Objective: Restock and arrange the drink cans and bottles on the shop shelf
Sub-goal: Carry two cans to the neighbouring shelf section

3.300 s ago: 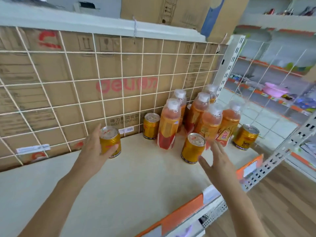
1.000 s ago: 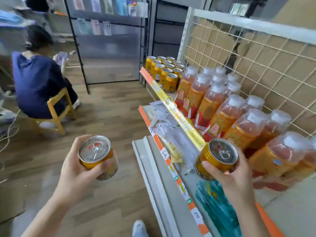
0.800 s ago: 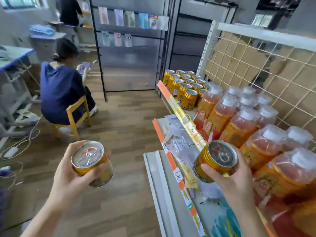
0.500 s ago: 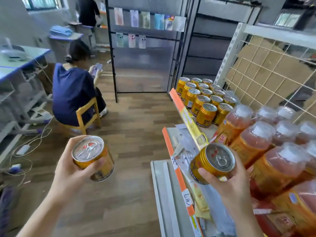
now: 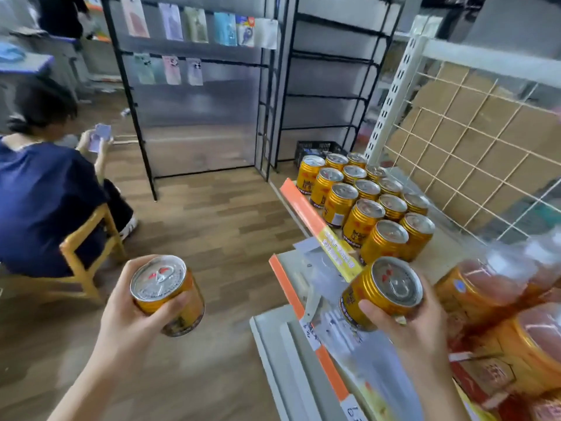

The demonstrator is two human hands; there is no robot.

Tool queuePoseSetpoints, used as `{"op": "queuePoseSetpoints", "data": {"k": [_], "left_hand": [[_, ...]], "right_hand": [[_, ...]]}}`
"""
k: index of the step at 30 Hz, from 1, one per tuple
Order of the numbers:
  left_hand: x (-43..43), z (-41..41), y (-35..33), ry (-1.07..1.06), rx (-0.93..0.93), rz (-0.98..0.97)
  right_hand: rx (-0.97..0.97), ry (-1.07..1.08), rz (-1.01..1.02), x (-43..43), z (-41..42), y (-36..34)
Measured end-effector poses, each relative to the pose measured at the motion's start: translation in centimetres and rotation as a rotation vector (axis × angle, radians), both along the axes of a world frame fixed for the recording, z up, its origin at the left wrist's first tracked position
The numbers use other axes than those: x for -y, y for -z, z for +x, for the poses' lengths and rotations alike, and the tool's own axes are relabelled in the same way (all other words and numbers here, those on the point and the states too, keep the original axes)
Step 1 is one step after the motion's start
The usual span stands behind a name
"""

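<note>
Head view: left hand [image 5: 133,311] and right hand [image 5: 416,323] each clamp a gold can [image 5: 167,294] [image 5: 381,291], likely bound for the can block [image 5: 367,205] at center right.

Setting: small shop.
Gold cans [image 5: 362,221] are ranked on a price-tagged shelf [image 5: 304,205]; packets [image 5: 195,24] are hung on black racks [image 5: 328,97].

Position: worn on the person's head, beside the shelf [image 5: 300,203]
Direction: forward and down, wide-angle, along the shelf edge
Nearness: close; left hand [image 5: 133,323] and right hand [image 5: 419,329] low in frame
</note>
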State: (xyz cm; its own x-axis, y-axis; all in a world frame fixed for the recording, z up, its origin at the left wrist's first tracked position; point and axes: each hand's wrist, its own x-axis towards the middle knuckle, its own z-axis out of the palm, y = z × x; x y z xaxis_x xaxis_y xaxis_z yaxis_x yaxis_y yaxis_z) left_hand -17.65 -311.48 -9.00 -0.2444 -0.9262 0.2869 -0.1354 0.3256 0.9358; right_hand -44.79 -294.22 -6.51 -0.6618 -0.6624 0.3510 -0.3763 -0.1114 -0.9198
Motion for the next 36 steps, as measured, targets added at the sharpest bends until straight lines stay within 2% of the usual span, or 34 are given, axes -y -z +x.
{"op": "queuePoseSetpoints", "data": {"k": [7,15,21,27,36], "left_hand": [[12.6,-3.9,-1.5,0.193,0.016,-0.029],[19.3,-11.5,-3.8,0.467,-0.039,-0.011],[21.3,-19.5,-6.0,0.75,-0.141,-0.036],[22.9,-28.7,-8.7,0.997,-0.277,0.022],[19.9,-43.9,-12.5,1.292,-0.231,0.032]], "right_hand": [[0.032,0.207,-0.036,7.4,-0.1,-1.4],[-0.028,0.416,-0.003,10.6,-1.5,-3.1],[-0.024,0.547,-0.078,11.1,-4.4,-4.5],[-0.047,0.718,-0.166,12.0,-9.2,-6.0],[-0.027,1.07,-0.065,11.6,-17.5,-6.7]]}}
